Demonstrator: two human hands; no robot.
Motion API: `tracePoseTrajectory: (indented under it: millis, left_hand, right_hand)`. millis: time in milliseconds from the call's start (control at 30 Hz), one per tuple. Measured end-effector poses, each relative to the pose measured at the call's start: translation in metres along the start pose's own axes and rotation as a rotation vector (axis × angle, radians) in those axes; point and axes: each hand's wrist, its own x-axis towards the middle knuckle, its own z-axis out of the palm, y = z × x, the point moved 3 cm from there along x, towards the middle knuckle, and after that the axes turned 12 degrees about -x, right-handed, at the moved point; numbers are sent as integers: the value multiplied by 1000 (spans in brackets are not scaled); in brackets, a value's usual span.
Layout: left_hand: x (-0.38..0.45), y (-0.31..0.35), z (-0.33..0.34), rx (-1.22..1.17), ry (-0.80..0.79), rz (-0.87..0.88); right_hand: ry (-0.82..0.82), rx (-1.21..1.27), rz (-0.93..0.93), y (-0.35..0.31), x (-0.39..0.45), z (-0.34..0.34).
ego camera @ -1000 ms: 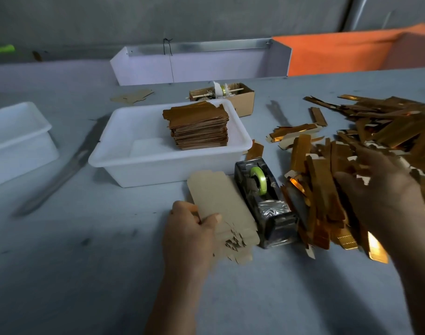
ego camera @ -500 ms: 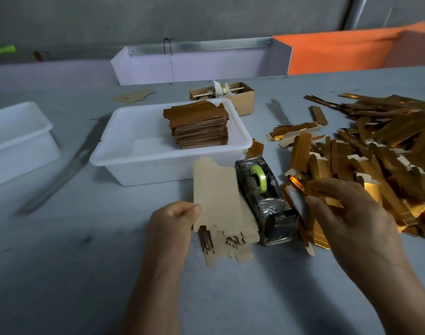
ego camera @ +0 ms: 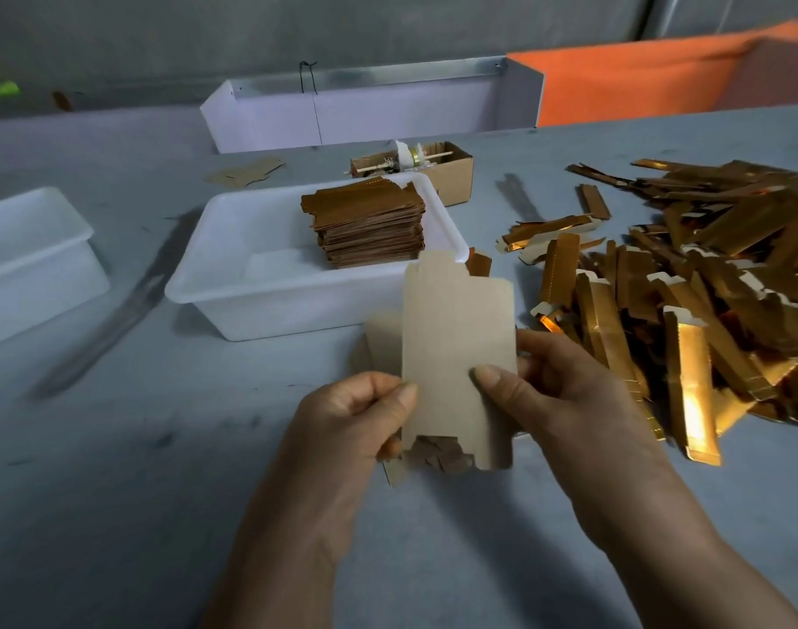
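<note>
The left hand (ego camera: 356, 419) pinches the left edge of the cardboard blank (ego camera: 456, 347), thumb on its face. The blank is now up and upright just in front of the white tub (ego camera: 270, 311), higher than a moment ago. And the right hand (ego camera: 565, 392) has come across from the gold strips (ego camera: 687, 356) right of the tub, gripping the blank's right edge with its thumb pressed in front.

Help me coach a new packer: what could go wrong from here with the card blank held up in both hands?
1. The left hand and right hand only pinch the card blank near its lower edges; it might bend or slip.
2. The pile of gold strips lies close beside the right hand; a sweep could scatter them.
</note>
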Motion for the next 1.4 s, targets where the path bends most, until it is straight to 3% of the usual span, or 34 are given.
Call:
tracePoseTrajectory:
  millis: [167,300,433,833,1067,1200,1400]
  left_hand:
    - [-5,-6,7,-123,-87,-92]
    - [-7,-7,20,-73,-23,-50]
    - [-10,-9,29,-10,13,-3]
    - [-11,-19,36,-74,15,25]
    - [-16,-22,45,-80,8,37]
    - [-15,-24,46,-119,-125,-74]
    - [-17,-20,40,-6,-147,-23]
  right_hand:
    - [-114,170,21,3,-7,-5]
    - [-220,210,13,6,-16,-1]
    - [-175,215,1,12,-19,-6]
    - [23,-235,-114,12,-28,-9]
    - [-47,27,-182,-2,-36,2]
    - [-31,-35,-164,3,-34,0]
    - [-111,-9,-106,5,-33,-4]
